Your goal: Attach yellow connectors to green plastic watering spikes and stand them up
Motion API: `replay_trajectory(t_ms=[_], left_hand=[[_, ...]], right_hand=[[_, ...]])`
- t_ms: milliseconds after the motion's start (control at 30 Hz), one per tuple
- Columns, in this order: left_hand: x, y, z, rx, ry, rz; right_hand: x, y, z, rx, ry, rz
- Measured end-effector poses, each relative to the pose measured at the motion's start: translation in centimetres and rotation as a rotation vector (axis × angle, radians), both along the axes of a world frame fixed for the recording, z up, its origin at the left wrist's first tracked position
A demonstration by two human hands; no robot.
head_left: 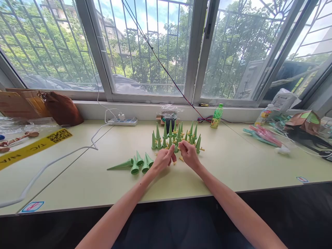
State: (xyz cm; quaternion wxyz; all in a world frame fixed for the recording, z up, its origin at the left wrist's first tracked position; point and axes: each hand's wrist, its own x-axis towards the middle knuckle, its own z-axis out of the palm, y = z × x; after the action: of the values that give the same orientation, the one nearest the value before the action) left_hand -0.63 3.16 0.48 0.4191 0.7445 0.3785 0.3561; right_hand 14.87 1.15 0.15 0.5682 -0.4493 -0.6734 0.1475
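Over the table, my left hand (166,158) is closed, thumb pressed toward the curled fingers. My right hand (190,154) faces it with its fingertips pinched together. Whatever each hand holds is too small or hidden to make out. A green piece (176,149) shows between the hands; whether it is held, I cannot tell. Just behind them stand several green plastic cone spikes (165,131), tips up, some with small yellow valves (202,149) at the side. Left of my left hand sit several loose hollow green spikes (135,166); one long spike (120,165) lies flat. A loose yellow valve (181,159) lies near my right hand.
Behind the spikes is a small open box (166,117) with clear plastic. A green bottle (216,116) stands to its right. A power strip (123,121) with a white cable (77,148) is on the left. Pink and teal bundles (264,136) lie at right.
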Motion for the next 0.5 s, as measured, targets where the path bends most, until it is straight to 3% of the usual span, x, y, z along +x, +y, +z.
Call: replay_trajectory(t_ms=[500], left_hand=[[-0.51,0.13,0.05,-0.061,-0.03,-0.028]], right_hand=[[0.18,0.16,-0.22,-0.048,0.022,0.041]])
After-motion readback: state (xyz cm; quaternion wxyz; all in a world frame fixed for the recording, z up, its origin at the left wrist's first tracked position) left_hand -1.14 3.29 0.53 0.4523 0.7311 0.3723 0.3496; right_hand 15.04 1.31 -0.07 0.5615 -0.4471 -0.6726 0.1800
